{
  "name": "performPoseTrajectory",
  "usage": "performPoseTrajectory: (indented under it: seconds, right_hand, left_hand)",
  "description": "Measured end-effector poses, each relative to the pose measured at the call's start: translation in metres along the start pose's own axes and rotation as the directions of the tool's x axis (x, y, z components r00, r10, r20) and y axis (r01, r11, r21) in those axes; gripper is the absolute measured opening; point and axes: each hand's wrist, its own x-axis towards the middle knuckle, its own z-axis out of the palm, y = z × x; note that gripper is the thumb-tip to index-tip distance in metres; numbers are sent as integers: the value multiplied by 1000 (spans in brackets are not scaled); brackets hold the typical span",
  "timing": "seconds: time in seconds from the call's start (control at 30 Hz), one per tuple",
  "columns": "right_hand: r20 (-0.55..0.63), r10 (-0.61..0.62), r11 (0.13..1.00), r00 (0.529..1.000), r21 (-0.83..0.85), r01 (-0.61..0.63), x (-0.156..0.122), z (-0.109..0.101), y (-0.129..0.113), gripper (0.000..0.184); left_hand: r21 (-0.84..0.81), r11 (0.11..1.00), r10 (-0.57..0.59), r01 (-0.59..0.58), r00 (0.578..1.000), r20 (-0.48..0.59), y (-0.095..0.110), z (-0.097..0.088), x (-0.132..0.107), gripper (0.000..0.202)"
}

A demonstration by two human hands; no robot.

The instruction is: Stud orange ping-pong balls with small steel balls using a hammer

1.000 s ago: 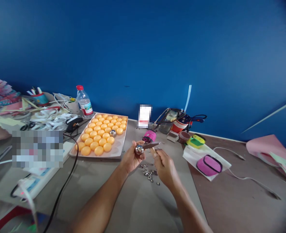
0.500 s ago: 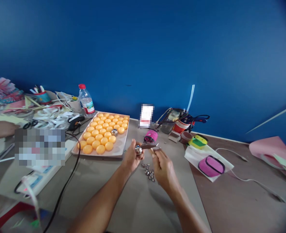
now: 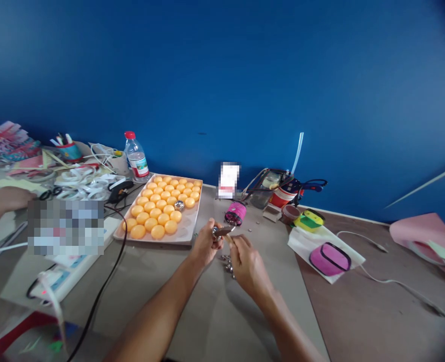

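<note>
Wrapped in the fingers of my left hand [image 3: 206, 246] is a shiny silver ball [image 3: 215, 234], its surface broken into bright facets or studs. My right hand [image 3: 247, 259] grips the pale handle [image 3: 229, 239] of a small tool whose dark, flat metal head [image 3: 223, 231] lies across the ball, partly hiding it. I cannot tell whether the head touches it. Below the hands, small silver pieces [image 3: 227, 262] are strewn on the table, partly covered by my right hand. A pink pouch [image 3: 235, 213] with small dark pieces at its mouth lies just beyond.
A white tray [image 3: 196, 221] of orange balls stands left, with one silver ball [image 3: 179, 205] among them. Also left are a bottle [image 3: 137, 158], a power strip [image 3: 69, 274], a black cable [image 3: 109, 271] and another person's hand [image 3: 13, 198]. A purple pouch [image 3: 330, 259] lies right.
My right hand has moved left and slightly down, bringing the tool's head over the ball and covering more of the silver pieces. My left hand keeps its hold.
</note>
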Motion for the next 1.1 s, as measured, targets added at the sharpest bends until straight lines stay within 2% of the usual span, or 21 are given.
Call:
performPoseTrajectory:
  seconds: [0.17, 0.3, 0.37, 0.43, 0.57, 0.67, 0.77, 0.93, 1.1]
  right_hand:
    - [-82, 9, 1000, 997, 16, -8, 1, -4, -1, 23]
    - [-17, 10, 1000, 1000, -24, -11, 1, 0, 1, 22]
    - [-25, 4, 1000, 1000, 5, -4, 2, -2, 2, 23]
    - [-64, 12, 999, 998, 35, -9, 4, -7, 5, 25]
    - [-108, 71, 997, 992, 43, -67, 6, -18, 14, 24]
    - [-89, 93, 995, 992, 37, -90, 6, -19, 17, 24]
    - [-90, 92, 995, 992, 51, -88, 5, -21, 15, 23]
    - [-120, 47, 996, 992, 85, -37, 5, -21, 8, 22]
    - [-20, 18, 999, 1000, 51, -17, 4, -1, 5, 24]
  left_hand:
    - [96, 995, 10, -11, 1000, 11, -2, 2, -1, 38]
    - [68, 997, 28, -28, 1000, -7, -3, 0, -1, 38]
    - [41, 999, 14, -13, 1000, -13, -2, -1, 0, 38]
    - [-18, 1000, -21, 21, 1000, 12, 0, -2, 0, 41]
    - [-231, 970, -42, 79, 986, 160, 6, -5, 0, 45]
    - [-341, 927, -79, 154, 971, 224, 10, -7, 0, 38]
    - [-381, 907, -93, 179, 968, 233, 11, -8, -1, 28]
    - [-312, 944, -47, 111, 977, 208, 8, -7, -2, 33]
    - [-195, 973, -96, 126, 984, 153, 3, -2, -4, 37]
